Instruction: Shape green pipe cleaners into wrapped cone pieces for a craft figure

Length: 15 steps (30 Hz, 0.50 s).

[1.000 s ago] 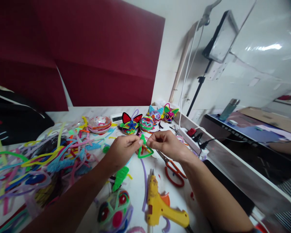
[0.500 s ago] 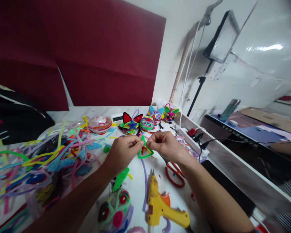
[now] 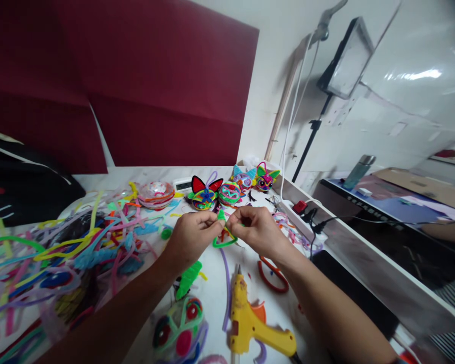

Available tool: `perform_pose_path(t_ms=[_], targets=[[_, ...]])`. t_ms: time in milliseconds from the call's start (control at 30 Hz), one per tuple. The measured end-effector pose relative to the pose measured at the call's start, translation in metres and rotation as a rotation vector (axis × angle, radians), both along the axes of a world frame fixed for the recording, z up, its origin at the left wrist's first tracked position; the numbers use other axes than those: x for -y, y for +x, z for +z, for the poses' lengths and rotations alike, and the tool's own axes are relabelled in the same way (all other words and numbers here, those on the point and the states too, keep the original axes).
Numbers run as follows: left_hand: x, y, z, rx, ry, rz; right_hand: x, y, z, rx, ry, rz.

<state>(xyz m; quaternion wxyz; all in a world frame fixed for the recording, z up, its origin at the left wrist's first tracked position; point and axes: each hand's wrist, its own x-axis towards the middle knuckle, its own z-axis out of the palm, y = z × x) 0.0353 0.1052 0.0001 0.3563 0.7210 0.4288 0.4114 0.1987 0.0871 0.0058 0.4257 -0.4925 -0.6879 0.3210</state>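
Both hands meet above the middle of the white tabletop, around a small green pipe-cleaner shape with orange and red inside it. My left hand pinches its upper left part between thumb and fingers. Thumb and fingers of my right hand are closed on its right side. Below the hands lie a yellow glue gun and a purple pipe cleaner. Red-handled scissors are partly hidden under my right wrist. A green fuzzy piece rests by my left forearm.
Tangled pipe cleaners cover the left side. Decorated balls stand at the back. A power strip and a black flat object lie along the right rim. A decorated clear ball sits at the front. Another person's arm shows far right.
The green shape has shifted slightly left and down. My right hand has moved a little left, nearer my left hand, and covers more of the shape and the scissors.
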Motion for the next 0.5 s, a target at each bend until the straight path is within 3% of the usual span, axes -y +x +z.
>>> perform_pose_path(t_ms=[500], targets=[[-0.0015, 0.0038, -0.0064, 0.001, 0.059, 0.059, 0.0065, -0.0012, 0.0043, 0.182, 0.048, -0.079]])
